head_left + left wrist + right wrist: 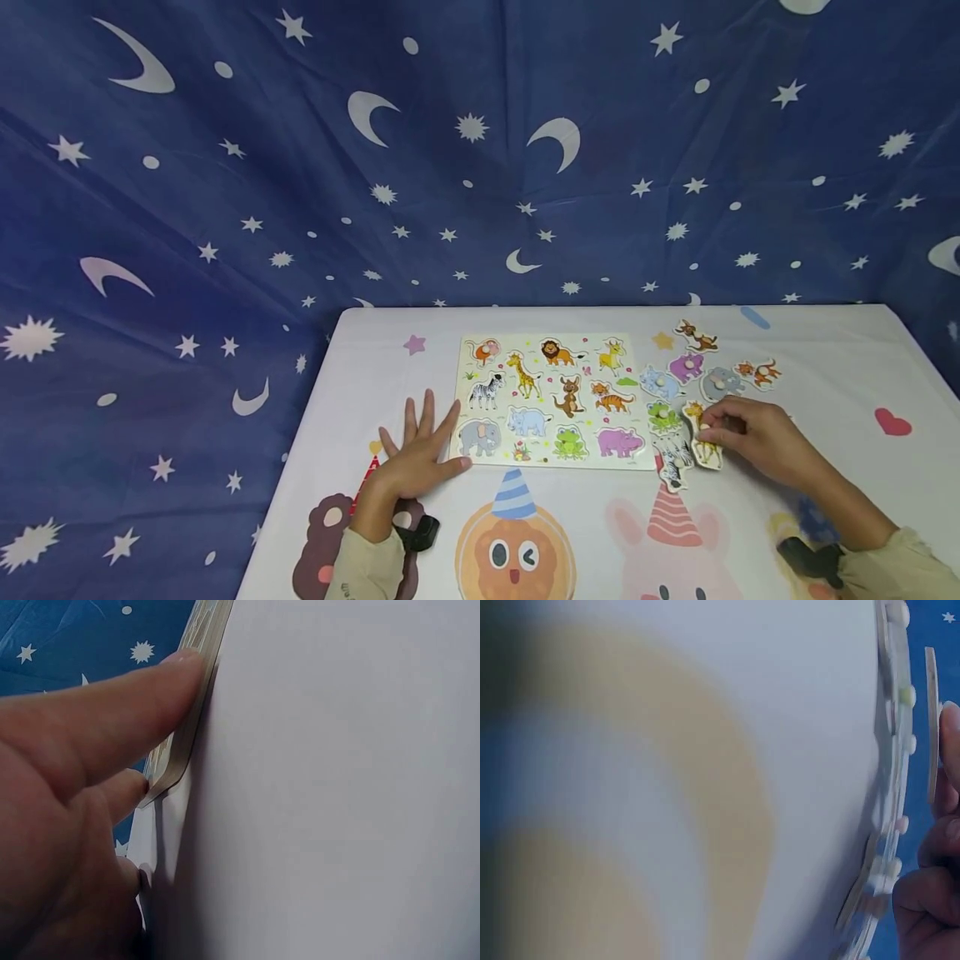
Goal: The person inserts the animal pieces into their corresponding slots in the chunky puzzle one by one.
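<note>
Right of the board (pixel 540 450), a right hand (pixel 757 437) is pinching the giraffe piece (pixel 706 455) beyond the frog (pixel 663 417) and zebra (pixel 672 460) pieces, while a left hand (pixel 416 462), fingers spread, is touching the board's near left corner with its thumb.

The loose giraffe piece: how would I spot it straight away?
On the white table, find the animal puzzle board. Loose animal pieces cluster to its right. The giraffe piece is the long-necked yellow one with brown patches, the only one pinched by the right hand.
</note>
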`<state>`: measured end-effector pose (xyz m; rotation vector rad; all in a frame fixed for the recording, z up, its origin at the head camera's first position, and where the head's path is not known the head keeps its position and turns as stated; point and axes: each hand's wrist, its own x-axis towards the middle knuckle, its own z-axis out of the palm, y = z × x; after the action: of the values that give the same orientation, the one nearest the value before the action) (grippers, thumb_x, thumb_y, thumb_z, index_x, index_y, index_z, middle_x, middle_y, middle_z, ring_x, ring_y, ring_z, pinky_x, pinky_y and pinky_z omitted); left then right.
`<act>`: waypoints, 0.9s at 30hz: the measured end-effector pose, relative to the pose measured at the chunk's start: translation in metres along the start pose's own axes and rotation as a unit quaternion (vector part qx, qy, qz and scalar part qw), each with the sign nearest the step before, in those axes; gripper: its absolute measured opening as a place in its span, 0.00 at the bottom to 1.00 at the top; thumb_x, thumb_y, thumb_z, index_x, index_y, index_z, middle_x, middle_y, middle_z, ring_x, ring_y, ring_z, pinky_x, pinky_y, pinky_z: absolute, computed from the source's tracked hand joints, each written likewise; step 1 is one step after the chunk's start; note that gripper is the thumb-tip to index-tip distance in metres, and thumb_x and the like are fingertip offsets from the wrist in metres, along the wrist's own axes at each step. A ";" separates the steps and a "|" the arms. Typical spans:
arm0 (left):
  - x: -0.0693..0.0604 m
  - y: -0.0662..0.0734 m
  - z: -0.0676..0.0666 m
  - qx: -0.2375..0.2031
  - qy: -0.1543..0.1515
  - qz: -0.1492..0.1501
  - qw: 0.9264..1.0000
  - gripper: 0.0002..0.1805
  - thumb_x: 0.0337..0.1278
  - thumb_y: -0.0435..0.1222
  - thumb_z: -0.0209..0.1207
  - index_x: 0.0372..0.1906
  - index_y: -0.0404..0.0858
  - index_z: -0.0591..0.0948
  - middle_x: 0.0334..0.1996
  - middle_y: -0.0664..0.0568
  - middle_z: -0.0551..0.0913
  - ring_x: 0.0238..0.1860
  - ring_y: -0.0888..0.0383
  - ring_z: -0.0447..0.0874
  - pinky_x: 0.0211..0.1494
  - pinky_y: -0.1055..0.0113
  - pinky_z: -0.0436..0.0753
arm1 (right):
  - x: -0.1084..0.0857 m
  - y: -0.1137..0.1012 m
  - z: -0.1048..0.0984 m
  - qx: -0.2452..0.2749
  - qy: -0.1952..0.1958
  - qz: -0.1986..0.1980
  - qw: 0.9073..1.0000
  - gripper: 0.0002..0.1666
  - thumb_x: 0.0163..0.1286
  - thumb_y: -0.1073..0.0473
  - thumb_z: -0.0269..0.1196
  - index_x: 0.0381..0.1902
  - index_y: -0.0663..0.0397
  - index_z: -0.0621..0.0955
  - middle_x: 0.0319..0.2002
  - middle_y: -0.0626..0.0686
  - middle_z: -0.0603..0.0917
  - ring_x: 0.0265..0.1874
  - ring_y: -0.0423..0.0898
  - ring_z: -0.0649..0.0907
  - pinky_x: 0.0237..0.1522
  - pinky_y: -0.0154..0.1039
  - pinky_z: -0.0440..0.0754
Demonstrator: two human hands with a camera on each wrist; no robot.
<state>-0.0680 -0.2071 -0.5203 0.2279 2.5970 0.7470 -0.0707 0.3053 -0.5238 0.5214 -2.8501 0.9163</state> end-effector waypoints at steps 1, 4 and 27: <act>0.000 0.000 0.000 -0.001 0.001 0.002 1.000 0.49 0.62 0.58 0.62 0.83 0.58 0.52 0.83 0.45 0.26 0.80 0.36 0.14 0.65 0.22 0.16 | 0.002 -0.002 0.001 0.002 0.003 0.000 1.000 0.12 0.56 0.58 0.78 0.33 0.40 0.84 0.24 0.36 0.73 0.23 0.31 0.68 0.23 0.27 0.66; 0.000 0.000 0.000 -0.003 -0.001 0.002 1.000 0.49 0.62 0.58 0.62 0.83 0.58 0.51 0.83 0.45 0.25 0.80 0.36 0.13 0.65 0.22 0.16 | 0.009 -0.009 0.003 0.001 0.011 -0.007 1.000 0.13 0.55 0.58 0.78 0.33 0.40 0.84 0.24 0.37 0.73 0.23 0.31 0.68 0.23 0.27 0.66; 0.000 -0.005 0.001 -0.008 -0.004 0.000 1.000 0.49 0.62 0.59 0.61 0.83 0.60 0.50 0.83 0.47 0.24 0.80 0.38 0.11 0.65 0.23 0.15 | 0.098 -0.069 0.073 0.106 -0.025 -0.037 0.993 0.08 0.57 0.56 0.78 0.33 0.45 0.87 0.25 0.40 0.79 0.24 0.35 0.74 0.27 0.31 0.74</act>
<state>-0.0674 -0.2111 -0.5240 0.2242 2.5835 0.7646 -0.1379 0.1819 -0.5258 0.6761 -2.7697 1.2167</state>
